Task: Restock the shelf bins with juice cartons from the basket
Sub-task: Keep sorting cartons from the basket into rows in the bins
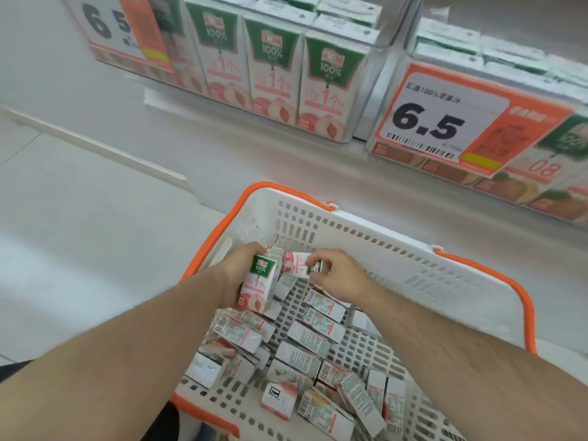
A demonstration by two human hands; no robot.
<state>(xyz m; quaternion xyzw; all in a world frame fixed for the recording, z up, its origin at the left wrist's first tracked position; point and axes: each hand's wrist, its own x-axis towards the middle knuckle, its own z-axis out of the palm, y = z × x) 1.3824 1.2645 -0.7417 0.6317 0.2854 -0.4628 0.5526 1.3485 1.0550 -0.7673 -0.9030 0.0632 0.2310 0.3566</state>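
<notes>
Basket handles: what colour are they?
Orange, on a white basket; the handles show clearly in the head view.

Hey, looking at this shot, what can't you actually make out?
Head view only:
- How many small white juice cartons fill the white slotted plastic basket with orange handles: forearms cover some, the bottom edge crops it.
- Clear plastic shelf bins: backs cropped by the top edge.
- Orange-and-white price tag: fine print blurred.

Both bare forearms reach forward and down from the lower corners of the view and come close together at the middle. The left hand point(237, 272) has its fingers curled around a small white and green juice carton point(259, 283), holding it upright. The right hand point(342, 275), just beside it, pinches another small white carton point(297, 265) between thumb and bent fingers.
</notes>
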